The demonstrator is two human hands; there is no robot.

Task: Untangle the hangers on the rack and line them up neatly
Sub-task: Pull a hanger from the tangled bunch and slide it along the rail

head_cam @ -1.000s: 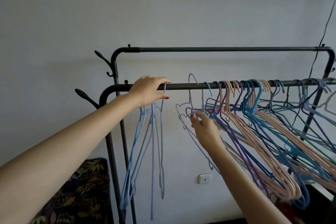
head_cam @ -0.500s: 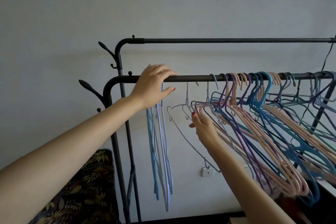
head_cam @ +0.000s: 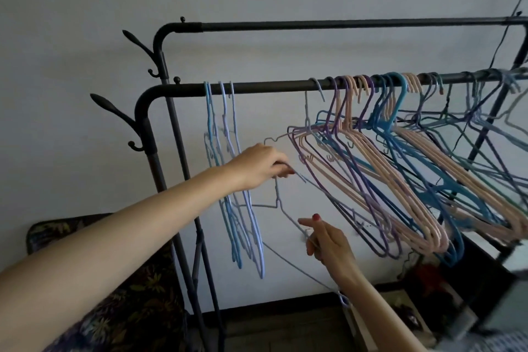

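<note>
Left hand point(head_cam: 264, 164) has left the rail point(head_cam: 271, 86); both grips now clench the freed grey hanger point(head_cam: 278, 197), ready to rehang.

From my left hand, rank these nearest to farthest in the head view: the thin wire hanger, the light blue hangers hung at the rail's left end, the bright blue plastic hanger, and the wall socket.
From the left hand:
1. Thin wire hanger: pinched in its fingers.
2. Light blue hangers: just behind the wrist, hung at the rail's left end.
3. Wall socket and bright blue plastic hanger: both well off to the right, too close to call.
</note>
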